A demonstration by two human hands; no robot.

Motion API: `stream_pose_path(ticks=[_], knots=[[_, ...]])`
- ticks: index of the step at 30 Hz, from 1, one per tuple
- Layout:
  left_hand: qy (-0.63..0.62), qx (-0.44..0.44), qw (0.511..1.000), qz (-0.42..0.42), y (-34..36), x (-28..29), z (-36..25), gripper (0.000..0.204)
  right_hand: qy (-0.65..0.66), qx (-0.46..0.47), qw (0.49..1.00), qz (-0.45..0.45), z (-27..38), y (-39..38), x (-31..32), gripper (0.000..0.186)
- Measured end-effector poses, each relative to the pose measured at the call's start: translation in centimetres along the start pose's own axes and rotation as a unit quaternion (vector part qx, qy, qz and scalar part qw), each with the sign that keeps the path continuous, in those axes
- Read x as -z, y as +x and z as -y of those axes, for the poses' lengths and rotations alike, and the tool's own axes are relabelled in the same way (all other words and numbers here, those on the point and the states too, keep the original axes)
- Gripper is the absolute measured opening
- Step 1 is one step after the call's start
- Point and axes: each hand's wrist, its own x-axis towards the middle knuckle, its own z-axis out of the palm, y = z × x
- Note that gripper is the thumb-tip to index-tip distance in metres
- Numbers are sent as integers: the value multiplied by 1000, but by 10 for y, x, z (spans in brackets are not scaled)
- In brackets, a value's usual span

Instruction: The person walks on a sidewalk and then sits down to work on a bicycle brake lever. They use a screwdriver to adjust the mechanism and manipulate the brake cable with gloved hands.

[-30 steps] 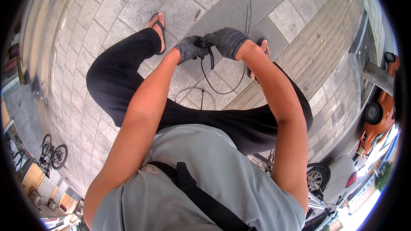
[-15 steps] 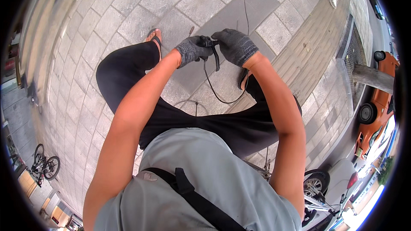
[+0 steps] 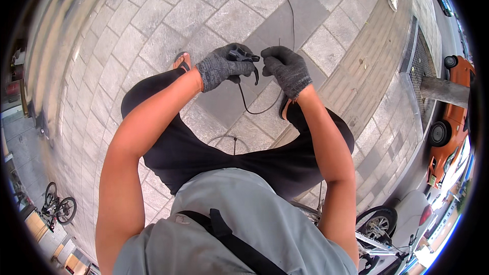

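My left hand [image 3: 216, 70], in a dark grey knit glove, is wrapped round a black bicycle brake lever [image 3: 243, 55]. Its curved blade hangs down past my fingers. From the lever a black cable [image 3: 246, 106] loops down and back up behind my right hand [image 3: 289, 69]. That gloved hand is a small gap to the right of the lever's end, its fingertips pinched together. Whatever they hold, if anything, is too small to make out. A short thin wire end shows just above the right hand.
Grey paving [image 3: 168, 18] spreads round my feet. A long dark cable [image 3: 292, 10] runs away at the top. One white bicycle [image 3: 379, 247] is at the lower right, another bicycle [image 3: 60, 206] at far left. An orange car [image 3: 451, 127] stands beyond a tree trunk [image 3: 443, 91]. Someone's shoe [image 3: 392, 0] shows top right.
My right hand has drawn away from the lever, opening a gap. The left hand has turned, showing more of the lever's top, and the cable loop has become smaller.
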Motion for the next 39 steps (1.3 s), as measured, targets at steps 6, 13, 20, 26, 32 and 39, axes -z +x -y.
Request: stream_pose_path(ticks=[6, 13, 20, 26, 32, 39], knots=[[76, -84, 994, -5, 7, 4, 8, 45, 143, -71, 987, 18, 0, 8, 0, 24], [147, -154, 977, -8, 9, -3, 6, 42, 173, -72, 982, 18, -2, 18, 8, 25], [184, -207, 961, -24, 10, -4, 0, 40, 141, -66, 987, 25, 9, 13, 13, 25], [213, -244, 945, -39, 12, -5, 2, 39, 187, -67, 979, 36, 9, 7, 15, 31], [204, -223, 952, -40, 13, -3, 12, 38, 126, -74, 989, 38, 13, 6, 16, 33], [265, -227, 935, -54, 11, -4, 9, 40, 107, -75, 990, 56, 13, 7, 19, 34]])
